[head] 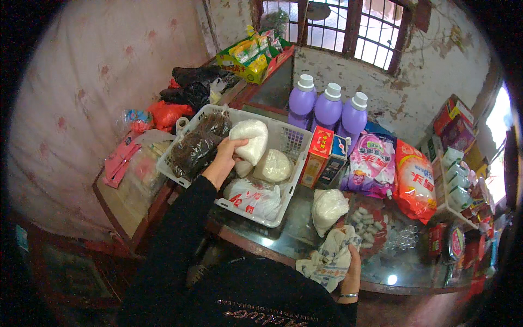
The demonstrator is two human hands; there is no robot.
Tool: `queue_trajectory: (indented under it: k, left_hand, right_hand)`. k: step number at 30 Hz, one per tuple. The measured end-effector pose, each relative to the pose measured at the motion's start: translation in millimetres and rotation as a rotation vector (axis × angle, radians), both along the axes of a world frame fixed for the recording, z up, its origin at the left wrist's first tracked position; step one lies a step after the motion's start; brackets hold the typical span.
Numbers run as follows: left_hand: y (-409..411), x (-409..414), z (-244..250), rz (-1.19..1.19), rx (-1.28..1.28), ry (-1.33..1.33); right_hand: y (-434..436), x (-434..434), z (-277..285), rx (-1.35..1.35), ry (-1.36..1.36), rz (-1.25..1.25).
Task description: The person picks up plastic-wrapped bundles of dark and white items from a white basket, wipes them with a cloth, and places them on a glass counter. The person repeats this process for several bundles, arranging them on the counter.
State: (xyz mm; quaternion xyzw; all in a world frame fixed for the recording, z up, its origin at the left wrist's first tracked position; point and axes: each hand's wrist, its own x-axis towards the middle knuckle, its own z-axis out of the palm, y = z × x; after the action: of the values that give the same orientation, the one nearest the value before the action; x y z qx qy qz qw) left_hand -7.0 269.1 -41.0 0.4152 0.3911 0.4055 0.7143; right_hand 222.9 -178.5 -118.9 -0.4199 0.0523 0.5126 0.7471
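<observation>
Over a white plastic basket (252, 217), my left hand (225, 157) grips a clear bag of white granules (251, 141). Inside the basket lie another bag of white granules (273, 165), dark dried goods in clear plastic (195, 149) and a white carrier bag with red print (255, 198). My right hand (353, 267) holds a crumpled patterned cloth (333, 255) at the front of the glass counter. Just beyond the cloth, a third bag of white stuff (329, 209) rests on the glass, outside the basket.
Purple bottles (328, 105) with white caps stand behind two upright boxes (316, 153). To the right lie a pink detergent bag (372, 163), a red-orange one (416, 180) and small white rolls (366, 227). Red bags (169, 114) sit left; a snack carton (253, 61) stands at the back.
</observation>
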Motion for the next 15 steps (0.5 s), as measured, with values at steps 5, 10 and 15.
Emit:
queue_trajectory:
  k: [5,10,15]
  left_hand:
    - [-48.4,-23.7,23.4,-0.183,0.086,-0.132]
    - [-116.3,-12.6,71.2,-0.418,0.209,-0.242]
    - [-177.1,-2.3,85.9,-0.657,0.513,-0.048]
  right_hand:
    - [-9.8,-5.7,20.5,0.163,-0.084,-0.062]
    - [3.6,-27.2,90.6,0.504,-0.043,0.026]
    - [64.7,-56.2,103.0,0.505,-0.104,0.121]
